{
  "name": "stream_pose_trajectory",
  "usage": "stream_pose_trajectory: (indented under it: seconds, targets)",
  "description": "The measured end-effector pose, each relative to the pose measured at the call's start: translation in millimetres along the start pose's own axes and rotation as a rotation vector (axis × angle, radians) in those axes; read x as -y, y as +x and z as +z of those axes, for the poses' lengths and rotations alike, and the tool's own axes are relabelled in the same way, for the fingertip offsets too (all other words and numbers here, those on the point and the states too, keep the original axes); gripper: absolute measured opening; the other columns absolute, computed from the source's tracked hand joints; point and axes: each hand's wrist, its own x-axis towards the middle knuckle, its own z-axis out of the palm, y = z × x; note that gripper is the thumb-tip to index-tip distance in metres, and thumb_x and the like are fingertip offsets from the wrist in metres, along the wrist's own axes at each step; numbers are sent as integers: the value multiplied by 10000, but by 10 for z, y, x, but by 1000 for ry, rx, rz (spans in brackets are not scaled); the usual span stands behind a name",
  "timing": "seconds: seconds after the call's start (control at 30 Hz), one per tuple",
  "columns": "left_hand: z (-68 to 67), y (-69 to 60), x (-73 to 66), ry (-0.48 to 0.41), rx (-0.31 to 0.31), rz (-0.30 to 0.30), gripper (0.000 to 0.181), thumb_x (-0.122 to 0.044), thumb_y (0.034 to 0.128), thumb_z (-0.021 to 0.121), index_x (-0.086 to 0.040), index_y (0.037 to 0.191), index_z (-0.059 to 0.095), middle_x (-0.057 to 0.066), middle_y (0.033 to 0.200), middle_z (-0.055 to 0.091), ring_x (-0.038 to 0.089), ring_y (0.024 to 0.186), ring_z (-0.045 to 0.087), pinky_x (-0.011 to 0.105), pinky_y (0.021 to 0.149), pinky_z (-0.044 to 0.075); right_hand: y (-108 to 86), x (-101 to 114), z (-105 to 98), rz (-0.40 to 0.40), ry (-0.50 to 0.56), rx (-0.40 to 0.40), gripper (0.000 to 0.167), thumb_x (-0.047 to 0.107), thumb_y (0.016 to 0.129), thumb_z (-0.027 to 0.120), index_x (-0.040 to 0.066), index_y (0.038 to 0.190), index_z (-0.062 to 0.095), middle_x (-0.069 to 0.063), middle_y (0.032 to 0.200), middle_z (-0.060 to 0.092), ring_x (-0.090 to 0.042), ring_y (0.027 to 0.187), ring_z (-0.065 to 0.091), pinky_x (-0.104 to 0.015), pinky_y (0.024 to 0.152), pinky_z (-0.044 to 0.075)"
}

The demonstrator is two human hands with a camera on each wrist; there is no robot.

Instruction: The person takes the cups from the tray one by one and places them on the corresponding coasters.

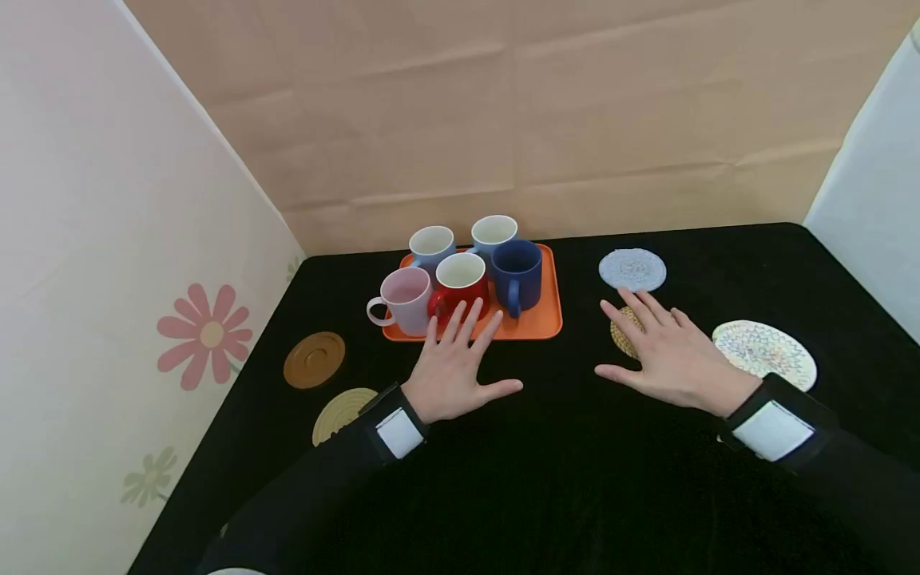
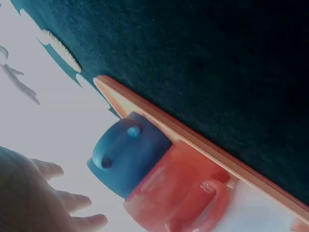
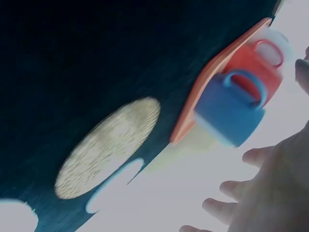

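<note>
Both hands are held out with fingers spread, holding nothing. In the head view my left hand is in front of the orange tray, its fingertips overlapping the red mug. My right hand is over the right side, partly covering a woven coaster. On the tray stand a pink mug, the red mug, a dark blue mug and two light blue mugs behind. The left wrist view shows the dark blue mug beyond my fingers.
At left lie a brown coaster and a beige coaster, partly hidden by the left sleeve. On the right are a pale blue doily coaster and a speckled oval mat. A papered wall rises behind the black table.
</note>
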Motion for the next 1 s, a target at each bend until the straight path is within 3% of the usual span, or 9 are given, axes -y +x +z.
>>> stream_pose_trajectory:
  seconds: [0.23,0.47,0.73,1.0]
  targets:
    - [62,158,-130,5,35,50,961,-810,821,397,-280,1570,112,41,1613,-4,284,1471,-1,602,1122,69,45,-287,45,76,31,35,926,678,893,486,36,1522,265,-295,1535,199,-493,1368,222,-706,987,276]
    - [75,305,-261,-14,70,71,963,-812,818,406,-270,1569,145,39,1616,71,290,1465,111,581,1119,164,85,-516,145,127,69,63,941,663,897,492,-16,1505,258,-345,1490,218,-531,1328,245,-690,954,333]
    - [158,417,-314,-54,86,95,946,-799,833,407,-256,1568,165,69,1612,115,311,1444,196,592,1096,229,137,-602,304,184,165,141,1003,696,870,508,-42,1496,243,-397,1463,196,-585,1293,241,-705,947,321]
    - [213,468,-308,-74,112,104,938,-800,836,399,-257,1567,174,65,1612,123,299,1443,202,574,1091,257,180,-633,365,203,157,161,1084,723,818,563,-72,1478,238,-441,1415,228,-605,1244,290,-696,895,375]
